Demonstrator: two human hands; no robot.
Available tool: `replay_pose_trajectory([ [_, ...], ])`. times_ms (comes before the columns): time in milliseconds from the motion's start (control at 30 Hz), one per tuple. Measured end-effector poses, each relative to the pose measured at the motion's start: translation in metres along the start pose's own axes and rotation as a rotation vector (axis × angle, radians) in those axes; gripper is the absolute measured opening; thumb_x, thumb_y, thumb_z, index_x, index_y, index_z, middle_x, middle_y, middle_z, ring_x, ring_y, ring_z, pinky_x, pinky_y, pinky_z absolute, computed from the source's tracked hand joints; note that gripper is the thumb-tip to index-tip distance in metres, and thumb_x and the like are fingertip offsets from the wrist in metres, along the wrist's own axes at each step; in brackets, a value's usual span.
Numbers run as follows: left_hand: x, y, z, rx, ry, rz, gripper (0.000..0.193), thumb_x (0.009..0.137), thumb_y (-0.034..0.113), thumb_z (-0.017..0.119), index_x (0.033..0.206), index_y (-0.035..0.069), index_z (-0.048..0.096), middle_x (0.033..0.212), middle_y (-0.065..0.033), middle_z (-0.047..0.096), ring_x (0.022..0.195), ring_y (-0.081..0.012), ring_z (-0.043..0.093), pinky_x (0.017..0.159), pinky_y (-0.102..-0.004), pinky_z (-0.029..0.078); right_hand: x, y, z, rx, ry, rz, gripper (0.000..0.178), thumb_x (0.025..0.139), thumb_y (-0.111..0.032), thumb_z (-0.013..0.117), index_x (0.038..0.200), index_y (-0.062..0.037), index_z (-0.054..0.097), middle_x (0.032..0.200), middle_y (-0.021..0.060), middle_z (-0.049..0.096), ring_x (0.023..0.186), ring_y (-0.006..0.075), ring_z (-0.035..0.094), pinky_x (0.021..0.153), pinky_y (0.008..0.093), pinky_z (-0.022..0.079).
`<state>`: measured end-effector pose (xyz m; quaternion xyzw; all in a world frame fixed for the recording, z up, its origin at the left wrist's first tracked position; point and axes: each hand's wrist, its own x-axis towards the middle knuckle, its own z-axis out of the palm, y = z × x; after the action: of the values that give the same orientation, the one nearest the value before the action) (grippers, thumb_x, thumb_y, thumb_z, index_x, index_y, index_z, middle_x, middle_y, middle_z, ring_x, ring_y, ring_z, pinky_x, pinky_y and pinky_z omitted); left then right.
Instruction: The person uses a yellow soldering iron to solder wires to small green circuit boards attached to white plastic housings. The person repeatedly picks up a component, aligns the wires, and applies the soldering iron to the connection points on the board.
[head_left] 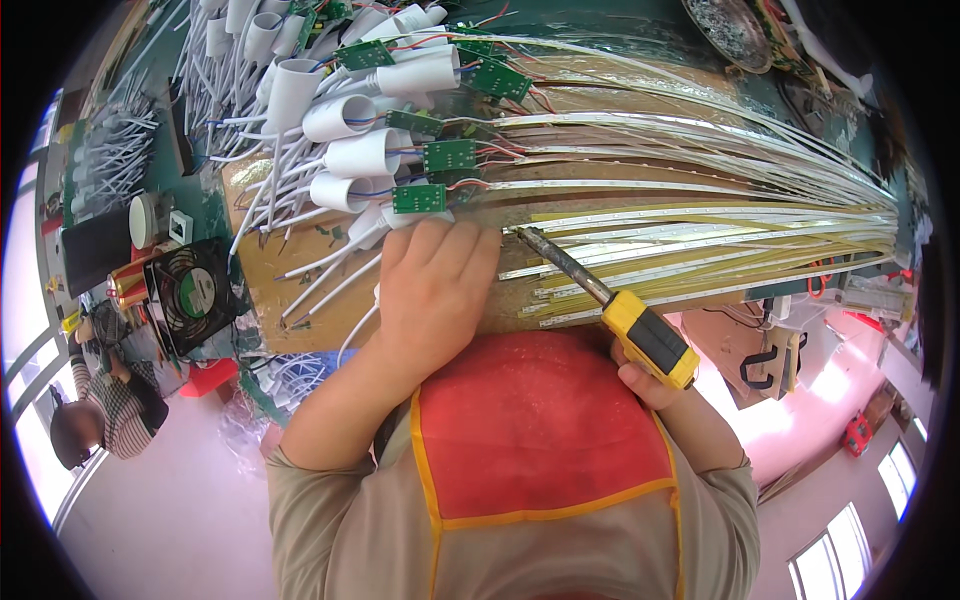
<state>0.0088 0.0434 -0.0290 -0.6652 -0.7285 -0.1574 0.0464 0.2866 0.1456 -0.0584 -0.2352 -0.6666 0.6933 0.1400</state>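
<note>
The right hand (648,385) is closed around the yellow and black handle of a soldering iron (600,300), gripping it low by the person's chest so that the dark metal shaft slants up and to the left; its tip sits at the near ends of the LED strips (700,240), just to the right of the left hand (432,290). The left hand lies palm down on the brown bench top (262,280), fingers curled loosely and pressed together rather than clasped round anything, its fingertips touching the lowest of the small green circuit boards (419,198) and the white wires beside it. The strips, some silvery white and some yellow, fan out from that spot to the right across the bench, their far ends bunched near the right rim of the view. Above the left hand is a heap of white plastic tubes (345,115), each with a green board and thin red and blue leads trailing from it (the heap runs up to the top edge of the view). To the left of the bench stands a small black fan (192,295), and further left another person (95,410) sits low beside it. A red apron with a yellow border (540,430) covers the person's front between the two forearms
</note>
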Motion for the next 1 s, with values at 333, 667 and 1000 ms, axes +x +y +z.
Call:
replay_pose_trajectory([
  [333,0.001,0.001,0.001,0.016,-0.016,-0.005,0.029,0.071,0.014,0.056,0.098,0.006,0.062,0.088,-0.0031,0.055,0.084,-0.0214,0.053,0.073,-0.0350,0.039,0.002,-0.002,0.001,-0.063,0.003,0.025,0.019,0.078,-0.018,0.069,0.079,-0.0052,0.055,0.072,0.0081,0.055,0.063,0.0251,0.053,0.059,0.0330,0.042],
  [667,0.002,0.001,-0.002,0.016,-0.038,-0.023,0.030,0.068,0.009,0.063,0.098,0.009,0.065,0.094,-0.0020,0.063,0.080,-0.0201,0.055,0.069,-0.0347,0.040,-0.006,0.003,0.003,0.003,0.042,0.063,0.022,0.080,-0.022,0.069,0.083,-0.0044,0.057,0.073,0.0067,0.056,0.065,0.0223,0.054,0.061,0.0316,0.043],
  [1000,0.002,0.001,-0.001,0.005,-0.036,-0.023,0.030,0.068,0.009,0.063,0.098,0.009,0.065,0.095,-0.0021,0.063,0.081,-0.0204,0.055,0.069,-0.0348,0.041,-0.010,-0.005,0.002,-0.029,0.066,0.104,0.025,0.079,-0.024,0.070,0.085,-0.0034,0.058,0.073,0.0065,0.056,0.064,0.0216,0.054,0.061,0.0314,0.044],
])
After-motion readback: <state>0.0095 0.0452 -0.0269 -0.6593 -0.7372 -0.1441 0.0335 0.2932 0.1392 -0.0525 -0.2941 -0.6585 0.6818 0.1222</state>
